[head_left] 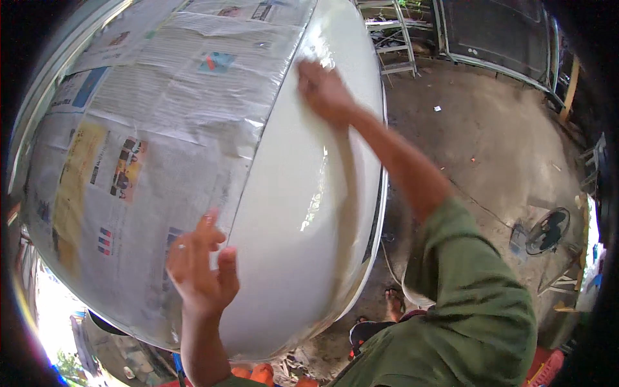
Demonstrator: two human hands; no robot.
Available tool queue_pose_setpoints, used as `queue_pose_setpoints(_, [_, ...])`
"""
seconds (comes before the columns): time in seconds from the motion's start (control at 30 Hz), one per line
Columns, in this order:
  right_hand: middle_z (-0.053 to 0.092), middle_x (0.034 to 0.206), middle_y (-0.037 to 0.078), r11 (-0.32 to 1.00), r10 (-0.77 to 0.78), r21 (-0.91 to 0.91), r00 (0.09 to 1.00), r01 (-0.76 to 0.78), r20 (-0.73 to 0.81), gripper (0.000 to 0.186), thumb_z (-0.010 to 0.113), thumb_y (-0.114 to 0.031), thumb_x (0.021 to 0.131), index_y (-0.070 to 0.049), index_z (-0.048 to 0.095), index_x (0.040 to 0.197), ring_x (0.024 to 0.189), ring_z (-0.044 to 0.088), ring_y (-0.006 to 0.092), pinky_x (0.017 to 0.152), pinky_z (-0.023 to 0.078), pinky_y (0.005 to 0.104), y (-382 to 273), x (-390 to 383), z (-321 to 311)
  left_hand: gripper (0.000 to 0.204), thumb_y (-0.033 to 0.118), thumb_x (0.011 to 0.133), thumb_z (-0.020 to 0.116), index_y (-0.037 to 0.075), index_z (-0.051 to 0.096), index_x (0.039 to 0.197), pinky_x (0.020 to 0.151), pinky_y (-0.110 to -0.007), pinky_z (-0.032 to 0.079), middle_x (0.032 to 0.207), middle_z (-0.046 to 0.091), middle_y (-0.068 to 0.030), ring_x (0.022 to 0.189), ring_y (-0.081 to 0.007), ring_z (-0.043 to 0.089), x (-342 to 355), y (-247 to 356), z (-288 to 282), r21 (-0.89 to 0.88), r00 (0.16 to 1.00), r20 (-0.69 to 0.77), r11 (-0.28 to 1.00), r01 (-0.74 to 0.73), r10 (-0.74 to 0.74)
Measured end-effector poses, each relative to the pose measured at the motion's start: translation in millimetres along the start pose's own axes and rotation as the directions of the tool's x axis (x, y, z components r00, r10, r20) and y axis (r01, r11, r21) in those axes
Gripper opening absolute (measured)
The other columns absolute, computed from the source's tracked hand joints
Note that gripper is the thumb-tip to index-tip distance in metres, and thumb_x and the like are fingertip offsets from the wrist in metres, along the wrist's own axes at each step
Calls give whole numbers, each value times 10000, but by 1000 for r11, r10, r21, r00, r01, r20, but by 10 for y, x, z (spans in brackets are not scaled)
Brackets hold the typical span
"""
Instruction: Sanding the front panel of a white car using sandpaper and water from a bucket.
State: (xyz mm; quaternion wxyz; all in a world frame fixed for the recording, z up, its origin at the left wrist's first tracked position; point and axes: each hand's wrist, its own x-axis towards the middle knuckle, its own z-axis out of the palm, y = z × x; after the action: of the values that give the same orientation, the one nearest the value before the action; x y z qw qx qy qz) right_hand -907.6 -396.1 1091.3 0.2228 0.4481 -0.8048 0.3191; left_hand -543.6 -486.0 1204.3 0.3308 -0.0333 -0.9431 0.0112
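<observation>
My right hand (pixel 325 90) lies flat, holding nothing, on the white car panel (pixel 303 193) beside the taped newspaper (pixel 148 129); my left hand (pixel 203 267) hovers open near the paper's edge. I'd rub evenly, staying off the tape

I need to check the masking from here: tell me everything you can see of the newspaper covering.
The newspaper covering is made of overlapping printed sheets, wrinkled, under a glossy clear film. It wraps the left part of the curved white panel, ending along a taped edge. The left hand rests near that edge low down; the right hand touches the panel beside its upper end.
</observation>
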Motion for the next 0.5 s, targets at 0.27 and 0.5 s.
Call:
queue_pose_setpoints(0.27, [436,1385,157,973,138,187,990,-134,-9,460,452,-253,913,-44,445,1322,1307,366,343,1042,289,539,143,-94,-350,570,458,1003,317,-17,568,1192,554,-288,440,663,592,-62,592,-146,541,-31,60,-3,-156,969,-45,960,235,-244])
queue_pose_setpoints(0.5, [355,1463,146,983,-148,138,967,121,207,542,477,-250,901,-64,380,1401,1379,287,335,1120,164,566,-1100,-1617,-284,590,485,997,326,-10,558,1220,552,-280,426,655,587,-53,581,-138,517,-74,55,25,-165,957,-35,947,277,-286])
